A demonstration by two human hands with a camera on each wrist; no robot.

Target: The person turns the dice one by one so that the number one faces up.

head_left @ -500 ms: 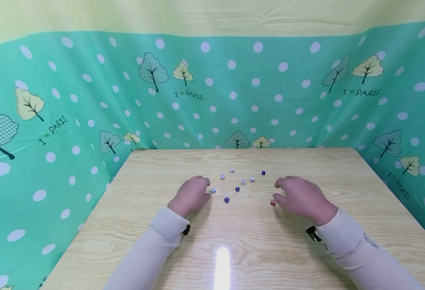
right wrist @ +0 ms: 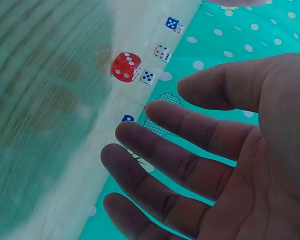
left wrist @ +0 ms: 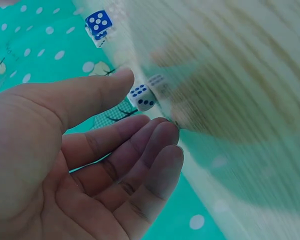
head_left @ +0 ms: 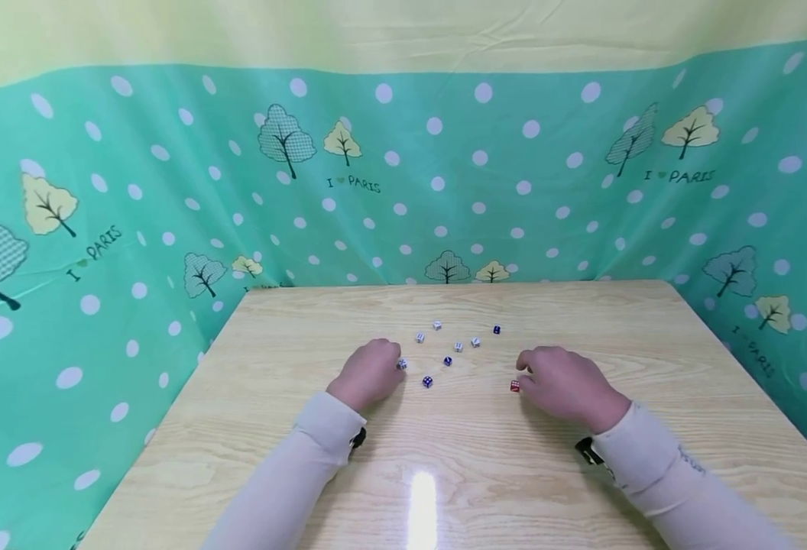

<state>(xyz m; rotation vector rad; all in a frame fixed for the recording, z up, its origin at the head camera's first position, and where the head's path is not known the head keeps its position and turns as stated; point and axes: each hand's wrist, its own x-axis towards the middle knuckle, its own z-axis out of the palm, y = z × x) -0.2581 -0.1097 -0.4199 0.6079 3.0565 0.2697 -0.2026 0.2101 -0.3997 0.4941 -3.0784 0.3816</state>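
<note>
My left hand [head_left: 369,372] is beside a white die [head_left: 402,364] with blue pips. In the left wrist view, that die [left wrist: 141,97] shows between the thumb tip and the bent fingers; a grip on it is not visible. My right hand [head_left: 568,386] hovers by a red die [head_left: 515,386] with white pips. Its fingers are loosely bent, and the right wrist view shows the red die [right wrist: 126,67] beyond the fingertips, with nothing held.
Between the hands lie blue dice, one nearer [head_left: 427,382], one in the middle [head_left: 448,361] and one farther back [head_left: 496,330]. Several white dice [head_left: 458,347] are scattered among them. The wooden table [head_left: 273,328] ends at a green dotted curtain [head_left: 348,252].
My left hand has moved slightly right and its fingertips now come up to the white die. The right hand's thumb and forefinger have drawn closer together. The dice appear unmoved.
</note>
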